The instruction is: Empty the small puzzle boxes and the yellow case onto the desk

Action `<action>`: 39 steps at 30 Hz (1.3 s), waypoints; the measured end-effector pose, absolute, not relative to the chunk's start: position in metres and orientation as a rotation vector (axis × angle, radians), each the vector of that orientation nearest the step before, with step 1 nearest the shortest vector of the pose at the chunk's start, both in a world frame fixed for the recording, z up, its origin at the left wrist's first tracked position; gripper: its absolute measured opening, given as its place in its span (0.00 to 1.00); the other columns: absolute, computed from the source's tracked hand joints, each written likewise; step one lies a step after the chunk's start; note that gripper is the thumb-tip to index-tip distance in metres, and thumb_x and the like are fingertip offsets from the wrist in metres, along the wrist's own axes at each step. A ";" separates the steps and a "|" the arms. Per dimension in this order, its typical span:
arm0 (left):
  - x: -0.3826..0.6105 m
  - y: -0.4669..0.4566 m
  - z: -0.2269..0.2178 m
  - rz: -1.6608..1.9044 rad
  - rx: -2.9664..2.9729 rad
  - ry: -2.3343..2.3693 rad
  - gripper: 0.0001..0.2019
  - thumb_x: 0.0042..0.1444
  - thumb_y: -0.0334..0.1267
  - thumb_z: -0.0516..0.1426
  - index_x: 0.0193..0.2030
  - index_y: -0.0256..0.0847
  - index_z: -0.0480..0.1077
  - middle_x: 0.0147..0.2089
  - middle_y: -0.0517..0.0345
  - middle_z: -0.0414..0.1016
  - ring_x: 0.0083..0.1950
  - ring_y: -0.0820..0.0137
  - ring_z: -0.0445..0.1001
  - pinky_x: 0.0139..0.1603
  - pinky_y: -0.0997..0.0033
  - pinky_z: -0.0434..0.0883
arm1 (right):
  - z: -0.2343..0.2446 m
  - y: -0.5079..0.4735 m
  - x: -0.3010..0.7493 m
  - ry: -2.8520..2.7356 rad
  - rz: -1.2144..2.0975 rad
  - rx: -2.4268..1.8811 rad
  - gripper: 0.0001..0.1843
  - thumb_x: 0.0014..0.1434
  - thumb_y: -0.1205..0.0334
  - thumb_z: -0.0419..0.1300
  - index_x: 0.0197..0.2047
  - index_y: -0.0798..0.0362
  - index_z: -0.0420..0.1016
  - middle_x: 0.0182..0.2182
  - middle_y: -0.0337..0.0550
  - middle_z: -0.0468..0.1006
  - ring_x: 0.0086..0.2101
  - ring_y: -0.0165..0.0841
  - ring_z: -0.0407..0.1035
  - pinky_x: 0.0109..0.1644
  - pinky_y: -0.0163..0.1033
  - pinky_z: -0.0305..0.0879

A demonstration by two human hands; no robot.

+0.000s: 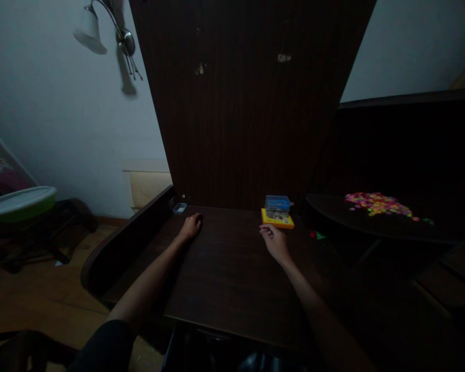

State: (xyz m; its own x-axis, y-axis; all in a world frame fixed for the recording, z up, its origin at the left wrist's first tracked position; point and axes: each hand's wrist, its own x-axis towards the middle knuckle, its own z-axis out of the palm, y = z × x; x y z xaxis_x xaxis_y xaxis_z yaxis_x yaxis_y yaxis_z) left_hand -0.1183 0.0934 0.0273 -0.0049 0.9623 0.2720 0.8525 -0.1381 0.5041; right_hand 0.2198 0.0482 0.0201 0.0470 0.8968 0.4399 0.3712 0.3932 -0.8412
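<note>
Evidently, from the head view, the nearest things stand at the back of the dark desk (pixel 225 274): a clear plastic case (pixel 278 202) with blue inside sits, with more see-through layers under it, on a flat yellow box (pixel 279 221), right of centre, and a small clear tray (pixel 180 208) lies by the left-hand side board. The case looks light and stiff, probably a little slippery and apt to crack if dropped; its two short sides seem the best grip. The yellow box, likely thin card or plastic, would suit a pinch at its front edge, kept level because the case rides on it. The tray seems lighter again, best pinched by its rim.

As for the right hand (pixel 273 241), it is partly open just in front of the yellow box, fingers loosely bent, nothing visible in it; contact with the box is unclear. The left hand (pixel 191 226) rests on the desk near the tray, apart from it, fingers curled under; whether they enclose anything, I cannot tell.
</note>
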 end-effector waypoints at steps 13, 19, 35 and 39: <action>-0.140 0.094 0.043 1.415 1.533 2.198 0.26 0.64 0.35 0.35 0.56 0.33 0.69 0.54 0.45 0.76 0.55 0.63 0.75 0.54 0.64 0.72 | 0.012 0.055 0.235 -1.527 0.338 -1.252 0.10 0.54 0.62 0.51 0.31 0.50 0.73 0.34 0.48 0.81 0.35 0.39 0.72 0.44 0.42 0.67; -0.097 0.112 0.068 1.378 1.787 2.035 0.19 0.62 0.35 0.44 0.54 0.36 0.69 0.55 0.50 0.74 0.57 0.64 0.72 0.59 0.64 0.69 | 0.011 0.056 0.236 -1.585 0.344 -1.238 0.10 0.54 0.63 0.51 0.29 0.49 0.74 0.32 0.46 0.80 0.36 0.40 0.72 0.45 0.43 0.67; -0.143 0.080 0.058 0.628 2.116 1.782 0.30 0.49 0.56 0.60 0.57 0.43 0.72 0.63 0.50 0.69 0.64 0.56 0.68 0.65 0.61 0.64 | 0.007 0.057 0.234 -1.739 0.306 -1.215 0.12 0.56 0.66 0.50 0.31 0.49 0.75 0.33 0.44 0.78 0.38 0.38 0.72 0.47 0.42 0.66; -0.157 0.069 0.048 0.625 2.112 1.756 0.34 0.46 0.58 0.62 0.58 0.43 0.72 0.65 0.48 0.67 0.65 0.55 0.66 0.67 0.60 0.61 | 0.007 0.056 0.235 -1.757 0.296 -1.198 0.13 0.56 0.66 0.49 0.32 0.49 0.75 0.33 0.46 0.78 0.39 0.39 0.72 0.47 0.42 0.66</action>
State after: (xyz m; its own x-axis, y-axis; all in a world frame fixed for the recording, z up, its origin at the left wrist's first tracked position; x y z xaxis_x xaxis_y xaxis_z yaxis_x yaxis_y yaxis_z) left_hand -0.1565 0.0695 0.0478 0.1471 0.9812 0.1249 0.8397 -0.1906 0.5084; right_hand 0.2353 0.0560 0.0067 -0.0642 0.8213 0.5669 0.5898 0.4895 -0.6423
